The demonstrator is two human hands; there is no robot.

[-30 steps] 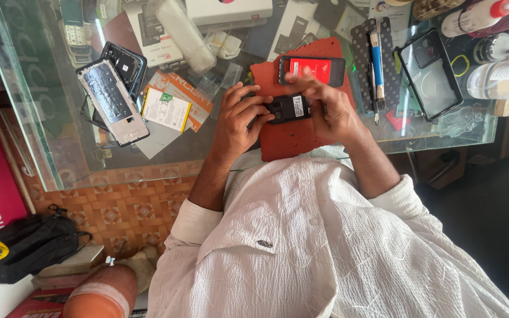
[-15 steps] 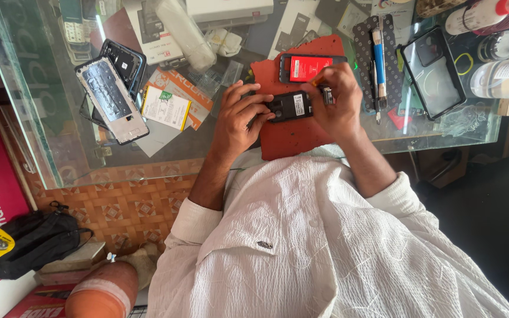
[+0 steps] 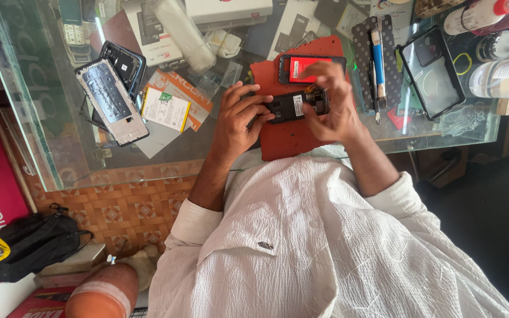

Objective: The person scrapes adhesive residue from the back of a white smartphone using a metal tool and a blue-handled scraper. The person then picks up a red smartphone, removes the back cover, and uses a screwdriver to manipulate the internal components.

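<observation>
While held: phone (image 3: pixel 294 106), both hands.

1. The person wears a white shirt (image 3: pixel 325 247) of thin, crinkled cloth, creased all over.
2. Both sleeves are rolled up to about the elbow, so that each forms a thick folded cuff (image 3: pixel 192 221) and the forearms are bare.
3. A small dark tag (image 3: pixel 265 245) is stitched on the front of the shirt.
4. The left hand (image 3: pixel 240 121) and the right hand (image 3: pixel 334 109) are bare; no ring, watch or glove shows on either.
5. Low in the view a bare knee (image 3: pixel 101 297) shows, with a pale band across it.
</observation>
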